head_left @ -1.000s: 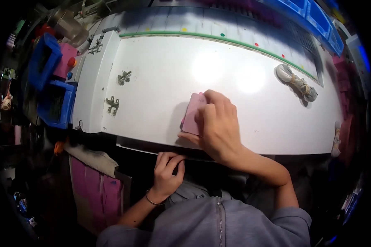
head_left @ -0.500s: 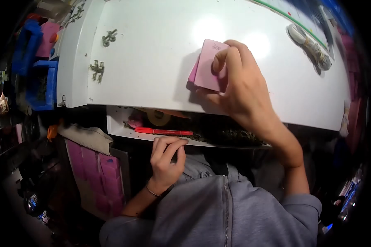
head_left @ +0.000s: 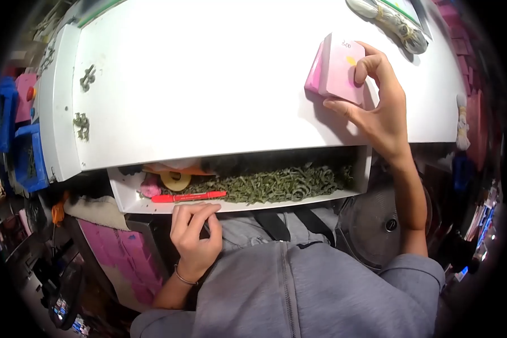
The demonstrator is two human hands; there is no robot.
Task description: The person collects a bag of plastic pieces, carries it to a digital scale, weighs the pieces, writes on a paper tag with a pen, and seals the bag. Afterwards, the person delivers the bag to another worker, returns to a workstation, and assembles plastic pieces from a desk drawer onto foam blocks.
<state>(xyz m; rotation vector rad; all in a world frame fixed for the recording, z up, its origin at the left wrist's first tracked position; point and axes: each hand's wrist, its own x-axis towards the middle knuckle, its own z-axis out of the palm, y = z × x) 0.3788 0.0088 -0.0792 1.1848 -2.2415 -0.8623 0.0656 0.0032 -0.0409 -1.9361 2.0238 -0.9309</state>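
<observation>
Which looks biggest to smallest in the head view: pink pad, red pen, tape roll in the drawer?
1. Pink pad, clearly largest.
2. Red pen, long but thin.
3. Tape roll, smallest, though partly hidden under the tabletop, so its full size is unsure.

1. Overall exposure: bright at the centre, falling to black at all corners; a round fisheye vignette frames the view.
2. Light source: overhead, judging by the evenly lit white tabletop [head_left: 219, 84], which is nearly washed out.
3. Shadows: a soft shadow lies beside and below the pink pad [head_left: 335, 67] and under the right hand [head_left: 380, 107]; the open drawer [head_left: 236, 204] is dark at its back.
4. Distortion: strong barrel curvature; the table's edges bow.
5. Focus: centre fairly sharp; the periphery is dim, smeared and hard to read.
6. Dim zone: the lower left, beside the left hand [head_left: 194, 239], is murky.
</observation>
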